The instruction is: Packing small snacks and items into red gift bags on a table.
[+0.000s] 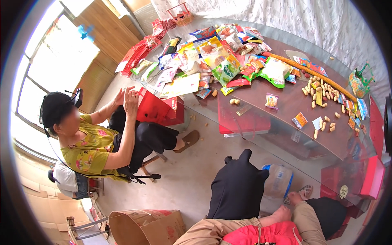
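Observation:
Neither my left hand nor my right hand is in view. My legs in beige trousers (200,230) and my red top (260,234) show at the bottom, with a bare foot (281,213) between. Before me stands a glass-topped table (294,105). Snack packets lie heaped on it, among them a green-and-yellow packet (226,71) and a white-and-green bag (275,72). Unshelled peanuts (329,92) are scattered at the right, beside a long orange-brown stick (309,71). Small sachets, such as an orange one (299,120), lie nearer the table's edge.
A person (88,137) in a yellow-green top sits at the left, hands raised. Red packets (139,52) are stacked at the table's far left. Red boxes (171,111) stand below. On the floor are an open carton (153,225) and a black cloth-covered object (237,186).

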`<state>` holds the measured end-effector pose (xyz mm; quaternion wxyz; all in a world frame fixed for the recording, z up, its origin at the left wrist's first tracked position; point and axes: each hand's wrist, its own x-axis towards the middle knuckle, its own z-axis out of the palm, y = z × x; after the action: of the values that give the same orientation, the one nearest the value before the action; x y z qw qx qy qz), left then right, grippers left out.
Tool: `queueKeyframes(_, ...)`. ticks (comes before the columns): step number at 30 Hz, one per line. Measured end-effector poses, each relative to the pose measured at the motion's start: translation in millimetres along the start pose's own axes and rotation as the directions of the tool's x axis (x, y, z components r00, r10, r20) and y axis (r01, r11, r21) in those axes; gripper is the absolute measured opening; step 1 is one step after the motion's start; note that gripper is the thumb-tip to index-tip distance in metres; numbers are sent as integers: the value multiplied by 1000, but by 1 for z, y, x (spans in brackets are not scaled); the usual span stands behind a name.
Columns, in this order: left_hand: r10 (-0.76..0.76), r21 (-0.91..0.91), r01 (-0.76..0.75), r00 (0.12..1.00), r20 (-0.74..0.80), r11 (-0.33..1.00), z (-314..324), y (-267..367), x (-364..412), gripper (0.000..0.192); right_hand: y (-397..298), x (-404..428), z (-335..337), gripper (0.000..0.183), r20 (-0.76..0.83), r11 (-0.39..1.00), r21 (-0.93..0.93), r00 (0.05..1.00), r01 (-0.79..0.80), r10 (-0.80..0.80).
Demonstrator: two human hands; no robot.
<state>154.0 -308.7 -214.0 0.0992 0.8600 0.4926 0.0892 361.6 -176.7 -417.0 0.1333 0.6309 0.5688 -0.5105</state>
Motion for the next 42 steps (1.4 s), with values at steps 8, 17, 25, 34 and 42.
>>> queueKeyframes(8, 64, -144, -44, 989, 133, 989, -10, 4, 13, 23, -58, -49, -48, 30, -462, 966, 58, 865, 250, -196)
queueKeyframes(17, 131, -276, -7, 893, 432, 961, -60, -6, 19, 28, -211, -188, -77, 28, -432, 891, -51, 794, 452, -427)
queueKeyframes(25, 194, -321, -70, 907, 374, 945, -68, -13, 12, 26, -327, -293, -121, 17, -364, 358, -675, 131, 645, -922)
queueKeyframes(34, 209, -350, -76, 908, 362, 934, -92, -17, 9, 27, -337, -222, -209, 26, -709, 687, -423, 256, 592, -657)
queueKeyframes(42, 209, -294, -87, 886, 413, 952, -89, -10, 17, 30, -326, -183, -209, 7, -769, 717, -334, 263, 611, -583)
